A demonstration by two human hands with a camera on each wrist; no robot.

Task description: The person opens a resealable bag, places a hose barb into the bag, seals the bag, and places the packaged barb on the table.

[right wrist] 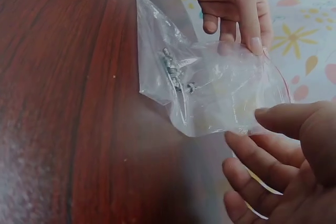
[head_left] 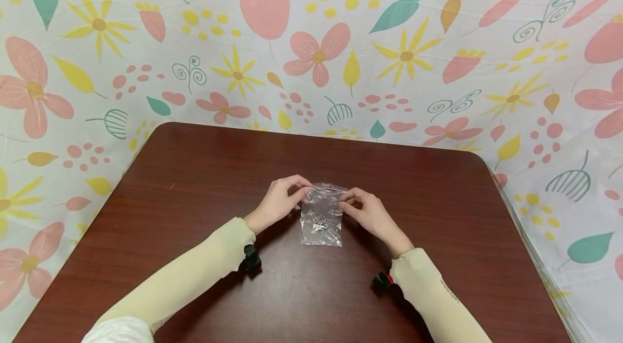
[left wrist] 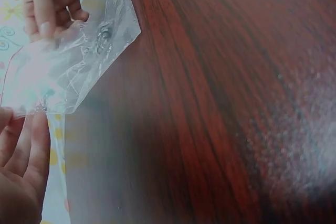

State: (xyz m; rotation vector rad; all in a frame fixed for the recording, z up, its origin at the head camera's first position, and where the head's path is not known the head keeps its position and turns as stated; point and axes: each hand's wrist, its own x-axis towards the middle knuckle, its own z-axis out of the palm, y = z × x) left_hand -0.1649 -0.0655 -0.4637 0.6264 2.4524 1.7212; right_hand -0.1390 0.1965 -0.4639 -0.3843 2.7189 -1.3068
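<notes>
Between both hands hangs a clear plastic zip bag (head_left: pixel 321 208) with a red line along its top edge, seen in the right wrist view. Several small metal pieces, like screws (right wrist: pixel 173 72), lie in its lower part. My left hand (head_left: pixel 284 197) pinches the bag's upper left edge between thumb and fingers. On the opposite edge, my right hand (head_left: pixel 369 213) pinches the bag near the top, its other fingers loosely bent in the right wrist view. In the left wrist view the bag (left wrist: pixel 79 66) spans the gap between the two hands.
A dark red-brown wooden table (head_left: pixel 219 170) lies beneath the hands. Behind it and along its sides hangs a white cloth (head_left: pixel 413 99) printed with flowers and leaves. Each sleeved wrist carries a small black camera, the left one (head_left: pixel 250 259) near the table surface.
</notes>
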